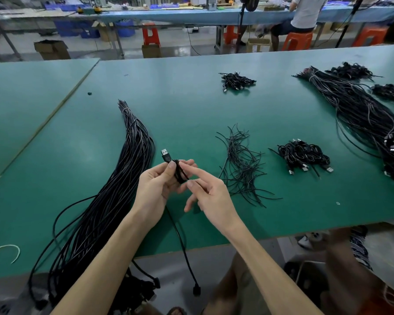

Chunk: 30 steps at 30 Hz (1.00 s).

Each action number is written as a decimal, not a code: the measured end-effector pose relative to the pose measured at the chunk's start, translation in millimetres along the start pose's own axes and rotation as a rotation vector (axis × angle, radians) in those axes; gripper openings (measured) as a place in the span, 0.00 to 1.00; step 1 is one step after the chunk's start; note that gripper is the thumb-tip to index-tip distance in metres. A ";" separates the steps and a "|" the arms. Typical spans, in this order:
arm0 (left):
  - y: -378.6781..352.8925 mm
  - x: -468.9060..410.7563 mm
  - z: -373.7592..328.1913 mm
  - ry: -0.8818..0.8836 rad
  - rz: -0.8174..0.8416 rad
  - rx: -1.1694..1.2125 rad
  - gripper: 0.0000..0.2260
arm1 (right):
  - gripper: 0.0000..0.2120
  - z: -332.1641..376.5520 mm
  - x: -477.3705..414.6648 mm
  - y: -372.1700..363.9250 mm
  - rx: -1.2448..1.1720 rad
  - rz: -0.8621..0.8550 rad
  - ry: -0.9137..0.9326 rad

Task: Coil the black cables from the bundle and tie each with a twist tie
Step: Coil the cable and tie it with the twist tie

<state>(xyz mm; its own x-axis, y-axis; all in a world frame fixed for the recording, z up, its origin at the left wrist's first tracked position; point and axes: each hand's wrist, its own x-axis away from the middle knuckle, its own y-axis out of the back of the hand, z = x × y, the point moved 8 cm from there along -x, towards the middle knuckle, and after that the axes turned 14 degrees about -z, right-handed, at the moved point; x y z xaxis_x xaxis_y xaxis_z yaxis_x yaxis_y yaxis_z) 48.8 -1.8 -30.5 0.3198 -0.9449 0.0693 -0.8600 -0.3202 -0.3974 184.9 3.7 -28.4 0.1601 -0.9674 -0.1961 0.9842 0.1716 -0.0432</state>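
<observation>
Above the green bench (pixel 191 98), the left hand (pixel 156 185) pinches a coiled black cable (pixel 180 171) between thumb and curled fingers. Any marking on its USB plug (pixel 165 155) is too small to read. The right hand (pixel 207 192) has its fingers loosely spread, index and thumb at the coil, though a grip cannot be told. The bundle (pixel 114 201) lies just left.

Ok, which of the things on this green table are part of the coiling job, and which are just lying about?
In the job: small black coiled cable with USB plug, gripped by left hand, right hand touching it; long black cable bundle; loose black twist ties; pile of tied coils.
Lying about: curved white cord piece; small black scrap.
</observation>
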 end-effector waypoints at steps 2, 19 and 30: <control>-3.2 0.4 1.6 0.028 0.020 0.005 0.14 | 0.12 -0.5 0.4 -0.2 0.020 -0.002 -0.030; -13.6 6.2 -7.6 -0.194 0.129 -0.341 0.11 | 0.06 -13.3 -6.5 14.3 0.219 -0.164 -0.065; -36.5 32.7 -13.2 -0.939 0.201 -1.285 0.13 | 0.08 -8.6 -5.2 19.0 0.233 -0.226 -0.078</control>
<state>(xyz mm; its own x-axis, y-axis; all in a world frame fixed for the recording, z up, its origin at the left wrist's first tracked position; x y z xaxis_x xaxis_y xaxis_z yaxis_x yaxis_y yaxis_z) 85.4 -21.9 -1.6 -0.1312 -0.7578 -0.6391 -0.5092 -0.5016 0.6993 202.1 13.6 -36.7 -0.0675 -0.9891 -0.1312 0.9849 -0.0871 0.1494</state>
